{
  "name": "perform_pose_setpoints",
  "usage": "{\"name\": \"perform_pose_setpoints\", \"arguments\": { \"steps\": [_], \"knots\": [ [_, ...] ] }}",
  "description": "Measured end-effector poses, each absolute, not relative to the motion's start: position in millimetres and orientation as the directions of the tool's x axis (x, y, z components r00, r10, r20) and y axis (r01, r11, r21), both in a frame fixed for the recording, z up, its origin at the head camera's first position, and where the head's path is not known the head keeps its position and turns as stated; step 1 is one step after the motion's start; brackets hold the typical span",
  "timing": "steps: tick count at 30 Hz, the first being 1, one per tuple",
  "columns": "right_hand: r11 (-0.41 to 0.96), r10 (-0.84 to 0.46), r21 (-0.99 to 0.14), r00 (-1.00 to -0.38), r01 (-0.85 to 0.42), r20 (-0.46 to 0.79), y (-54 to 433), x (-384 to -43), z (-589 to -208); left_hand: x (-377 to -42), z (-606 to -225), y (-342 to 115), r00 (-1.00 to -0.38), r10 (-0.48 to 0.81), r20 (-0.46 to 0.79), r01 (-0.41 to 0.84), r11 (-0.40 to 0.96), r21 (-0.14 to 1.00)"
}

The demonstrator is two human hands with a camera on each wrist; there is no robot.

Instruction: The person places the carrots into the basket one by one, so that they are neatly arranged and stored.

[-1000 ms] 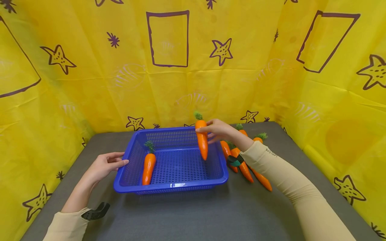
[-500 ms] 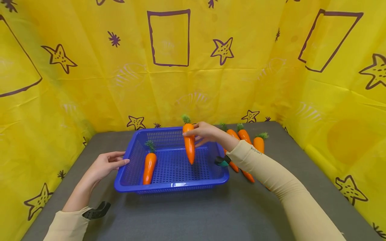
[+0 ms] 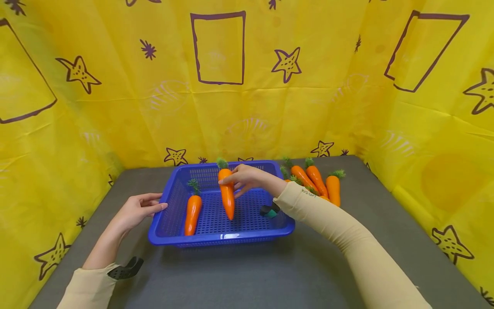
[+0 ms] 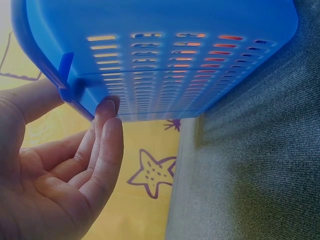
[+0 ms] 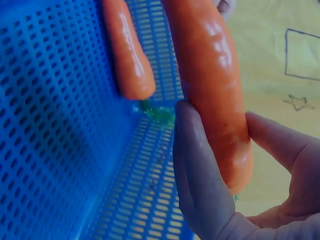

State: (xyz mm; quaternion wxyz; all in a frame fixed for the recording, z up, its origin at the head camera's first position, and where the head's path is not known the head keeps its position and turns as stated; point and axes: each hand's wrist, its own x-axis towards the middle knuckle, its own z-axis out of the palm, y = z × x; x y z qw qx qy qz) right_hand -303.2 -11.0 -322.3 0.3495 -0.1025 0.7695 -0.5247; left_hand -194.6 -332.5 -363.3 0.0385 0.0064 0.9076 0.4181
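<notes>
My left hand [image 3: 133,212] grips the left rim of a blue plastic basket [image 3: 247,236], thumb over the edge. In the left wrist view its fingertips bend against the slotted outer wall [image 4: 150,20]. My right hand [image 3: 252,178] pinches an orange carrot [image 3: 228,201] with a green tuft between thumb and fingers. That carrot hangs over the middle of the basket, tip down and slightly tilted. Another carrot [image 3: 193,215] lies inside along the left side, tuft toward the back. In the right wrist view the held carrot [image 5: 210,65] shows close up, fingers along one side.
Several more carrots [image 3: 316,178] lie on the grey tabletop [image 3: 231,274] right of the basket, partly covered by the right forearm. A yellow cloth [image 3: 220,120] with drawn starfish and frames surrounds the table at the back and sides.
My right hand has carried the carrot leftward and lower, from the basket's right side to over its middle. The left hand keeps its hold on the rim.
</notes>
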Motion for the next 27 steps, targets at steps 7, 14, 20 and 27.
{"name": "perform_pose_setpoints", "arguments": {
  "steps": [7,14,20,27],
  "knots": [
    [0.437,-0.535,-0.87,-0.712,0.228,-0.455,-25,-305,-331,-198,-362,-332,-0.997,0.044,-0.062,-0.018,0.653,0.757],
    [0.429,-0.53,-0.855,-0.685,0.292,-0.5,-37,-307,-339,-199,-359,-332,-0.997,0.045,-0.064,-0.018,0.658,0.752],
    [0.422,-0.528,-0.836,-0.654,0.352,-0.541,-48,-308,-349,-199,-359,-332,-0.997,0.045,-0.065,-0.019,0.654,0.756],
    [0.433,-0.541,-0.815,-0.612,0.385,-0.577,-56,-306,-358,-199,-360,-330,-0.997,0.048,-0.068,-0.021,0.647,0.762]
  ]
}}
